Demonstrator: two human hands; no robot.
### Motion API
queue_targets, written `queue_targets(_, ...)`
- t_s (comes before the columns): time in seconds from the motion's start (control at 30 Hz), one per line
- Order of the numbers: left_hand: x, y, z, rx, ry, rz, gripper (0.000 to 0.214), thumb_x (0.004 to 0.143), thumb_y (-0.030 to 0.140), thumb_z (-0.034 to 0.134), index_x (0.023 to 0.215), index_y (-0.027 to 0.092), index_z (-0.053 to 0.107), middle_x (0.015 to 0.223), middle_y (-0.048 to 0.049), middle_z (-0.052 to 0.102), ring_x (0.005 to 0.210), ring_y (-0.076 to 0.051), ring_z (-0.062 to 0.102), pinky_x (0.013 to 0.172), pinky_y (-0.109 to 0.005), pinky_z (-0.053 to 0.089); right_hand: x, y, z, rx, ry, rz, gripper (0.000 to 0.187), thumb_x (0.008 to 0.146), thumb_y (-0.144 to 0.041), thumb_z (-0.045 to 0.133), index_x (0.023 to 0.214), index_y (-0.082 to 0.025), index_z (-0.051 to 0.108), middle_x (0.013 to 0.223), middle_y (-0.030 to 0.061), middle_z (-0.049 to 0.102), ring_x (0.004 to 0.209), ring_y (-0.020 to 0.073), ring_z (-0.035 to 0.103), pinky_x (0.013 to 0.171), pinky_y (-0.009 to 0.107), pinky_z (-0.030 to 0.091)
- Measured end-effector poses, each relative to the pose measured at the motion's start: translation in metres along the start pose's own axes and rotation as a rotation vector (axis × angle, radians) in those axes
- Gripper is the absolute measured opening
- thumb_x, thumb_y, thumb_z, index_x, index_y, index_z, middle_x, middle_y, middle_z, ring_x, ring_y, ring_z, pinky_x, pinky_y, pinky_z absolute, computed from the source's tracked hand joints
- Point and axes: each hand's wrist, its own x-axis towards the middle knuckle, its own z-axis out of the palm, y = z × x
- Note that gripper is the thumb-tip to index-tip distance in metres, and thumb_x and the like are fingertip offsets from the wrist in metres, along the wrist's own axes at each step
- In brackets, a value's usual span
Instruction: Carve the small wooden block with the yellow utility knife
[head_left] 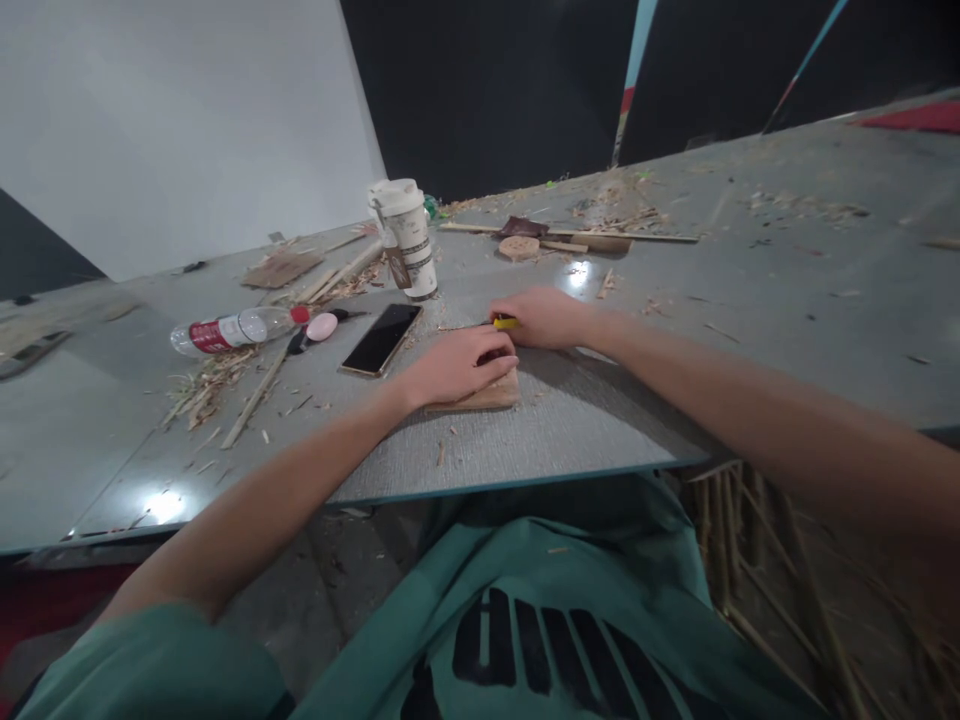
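Observation:
On the table in front of me lies a small flat wooden board (pixel 480 398). My left hand (pixel 457 365) rests over it with curled fingers, pressing and gripping it; much of the board is hidden beneath. Just beyond and to the right, my right hand (pixel 551 318) is closed around a small yellow tool (pixel 506 323), of which only a short part shows. Its working end and exact kind I cannot make out. The two hands are close together near the board's far right corner.
A smartphone (pixel 382 340) lies left of my hands, with a lidded paper cup (pixel 409 240) behind it. Farther left are a plastic bottle (pixel 232 330), a pink oval object (pixel 322 327) and wood shavings (pixel 206 390). Sticks and a round wooden piece (pixel 519 248) lie behind my hands.

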Motion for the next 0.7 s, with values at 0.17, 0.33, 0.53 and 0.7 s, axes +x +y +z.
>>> queue_targets(0.17,0.0001,-0.0009,0.0003,0.004,-0.009,-0.005,0.028,0.110,0.039,0.051,0.103,0.022,0.071,0.111,-0.0084,0.079,0.100,-0.026,0.069,0.088,-0.039,0.048,-0.0002,-0.0006,-0.0014,-0.005,-0.005,0.001,0.030,0.109,-0.045,0.067,0.126,-0.021,0.072,0.122,0.0079,0.074,0.102,0.0202,0.072,0.093,0.042,0.063)
queue_targets(0.33,-0.0005,0.0011,-0.0021,0.015,-0.028,-0.011,0.030,0.111,0.041,0.049,0.107,0.022,0.072,0.116,-0.0081,0.080,0.103,-0.026,0.071,0.090,-0.039,0.050,-0.0017,-0.0017,-0.0052,-0.011,-0.032,-0.011,0.033,0.108,-0.045,0.068,0.128,-0.019,0.071,0.120,0.0076,0.074,0.101,0.0207,0.072,0.091,0.043,0.064)
queue_targets(0.53,-0.0007,0.0014,-0.0025,0.033,-0.040,-0.025,0.030,0.109,0.040,0.050,0.111,0.021,0.073,0.118,-0.0088,0.080,0.106,-0.027,0.072,0.093,-0.040,0.051,-0.0019,-0.0027,-0.0058,-0.018,-0.035,0.003,0.036,0.107,-0.046,0.069,0.132,-0.020,0.070,0.129,0.0094,0.072,0.108,0.0226,0.072,0.095,0.045,0.063)
queue_targets(0.7,-0.0005,0.0064,-0.0044,0.050,-0.052,-0.045,0.030,0.109,0.039,0.049,0.113,0.020,0.073,0.119,-0.0094,0.080,0.105,-0.027,0.071,0.092,-0.040,0.050,-0.0022,-0.0029,-0.0057,-0.005,-0.032,0.001,0.037,0.107,-0.046,0.070,0.133,-0.019,0.070,0.131,0.0097,0.072,0.110,0.0235,0.072,0.096,0.046,0.063)
